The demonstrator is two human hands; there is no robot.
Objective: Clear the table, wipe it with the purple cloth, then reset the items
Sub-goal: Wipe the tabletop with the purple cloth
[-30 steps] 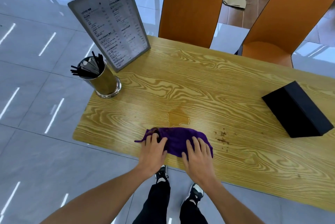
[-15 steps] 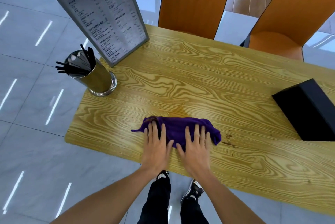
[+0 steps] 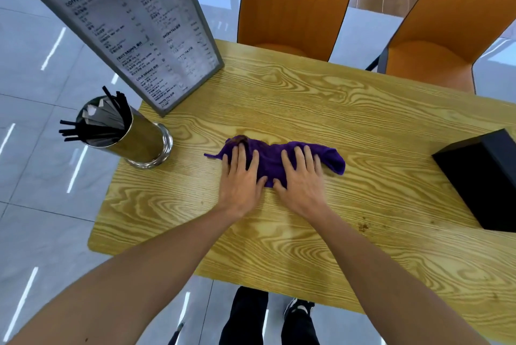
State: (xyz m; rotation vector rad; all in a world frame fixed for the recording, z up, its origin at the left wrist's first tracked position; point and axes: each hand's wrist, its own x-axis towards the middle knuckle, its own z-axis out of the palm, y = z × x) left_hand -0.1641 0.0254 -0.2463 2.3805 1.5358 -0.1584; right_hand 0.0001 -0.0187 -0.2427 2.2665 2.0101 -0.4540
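Our table (image 3: 349, 127) is a rounded-corner slab with bold yellow wood grain. Beyond our hands stand two smooth orange chairs (image 3: 296, 1). Up and left of our left hand (image 3: 240, 180) leans a flat grey-framed menu board (image 3: 134, 29), and a matte black box (image 3: 485, 177) sits well to the right of our right hand (image 3: 301, 180). Left of the left hand is a shiny metal cylinder cup (image 3: 139, 141) bristling with thin black straws. Both hands lie flat, fingers spread, pressing on the soft, crumpled purple cloth (image 3: 329, 157). Small brown specks (image 3: 363, 226) dot the grain near our right forearm.
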